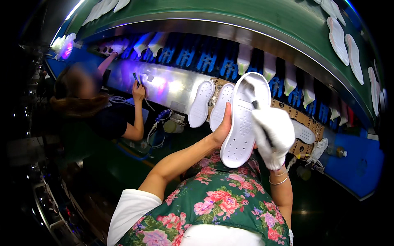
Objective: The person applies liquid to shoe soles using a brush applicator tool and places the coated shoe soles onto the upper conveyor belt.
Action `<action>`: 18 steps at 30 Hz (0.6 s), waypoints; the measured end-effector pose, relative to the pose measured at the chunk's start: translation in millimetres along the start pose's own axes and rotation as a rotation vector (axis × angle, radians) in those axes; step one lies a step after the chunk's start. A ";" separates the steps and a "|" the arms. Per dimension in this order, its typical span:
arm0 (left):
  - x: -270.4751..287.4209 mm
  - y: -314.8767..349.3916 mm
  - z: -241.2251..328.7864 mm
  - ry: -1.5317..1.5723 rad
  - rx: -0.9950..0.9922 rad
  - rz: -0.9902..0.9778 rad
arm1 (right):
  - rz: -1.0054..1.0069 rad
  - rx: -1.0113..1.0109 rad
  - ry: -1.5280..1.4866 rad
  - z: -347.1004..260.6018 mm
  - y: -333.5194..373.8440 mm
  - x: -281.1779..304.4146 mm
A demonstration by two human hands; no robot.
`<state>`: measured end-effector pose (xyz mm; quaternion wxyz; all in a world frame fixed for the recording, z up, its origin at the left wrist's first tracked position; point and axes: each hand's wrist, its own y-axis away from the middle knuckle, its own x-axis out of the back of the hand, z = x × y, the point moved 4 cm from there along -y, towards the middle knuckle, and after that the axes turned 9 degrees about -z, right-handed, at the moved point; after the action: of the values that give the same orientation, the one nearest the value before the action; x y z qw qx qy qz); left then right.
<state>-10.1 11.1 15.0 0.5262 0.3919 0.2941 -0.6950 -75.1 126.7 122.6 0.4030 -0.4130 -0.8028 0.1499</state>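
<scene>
One white, perforated, moulded shoe sole (241, 127) sits clamped in the bare left hand (222, 131); the white-gloved right hand (277, 129) clasps a blurred, dark-handled brush (255, 104) over it. Brushing seems underway, unfinished; progress on three similar bench soles (201, 103) is unclear.

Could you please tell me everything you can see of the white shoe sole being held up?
The white shoe sole is long and rounded at both ends, smooth and rubber- or foam-like, with a raised rim, small holes toward its near end and faint raised marks midway. It is held up, face toward the camera, its near end before the floral apron. The bare left hand grips its left edge; the gloved right hand holds a blurred, brush-like tool over its far part; contact is unclear.
</scene>
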 end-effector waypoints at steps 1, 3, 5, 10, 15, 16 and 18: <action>3.5 -0.1 8.5 -0.131 -0.005 0.221 | -0.068 0.056 0.032 -8.4 -4.6 -5.0; 13.1 3.7 10.6 -0.138 -0.016 0.130 | -0.114 0.069 -0.129 -14.0 -4.7 -7.6; 9.6 2.4 18.8 -0.107 -0.087 0.139 | -0.092 -0.001 -0.294 -3.9 -2.6 -2.9; 6.4 -8.8 28.0 -0.013 -0.068 -0.336 | -0.025 0.062 -0.005 -0.9 -5.5 -2.9; 24.5 -2.1 47.2 -0.186 -0.123 0.128 | -0.147 0.083 -0.261 -12.3 -5.2 -10.7; 23.8 -4.2 46.3 -0.141 -0.142 0.136 | -0.086 0.036 -0.275 -7.8 -6.1 -6.0; 22.5 -8.3 45.2 -0.100 -0.168 0.160 | 0.017 -0.035 -0.137 -0.1 -4.8 -0.4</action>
<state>-31.8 -35.0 19.2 0.6248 0.3334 0.2926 -0.6425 -77.5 123.4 125.2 0.3384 -0.4156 -0.8275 0.1673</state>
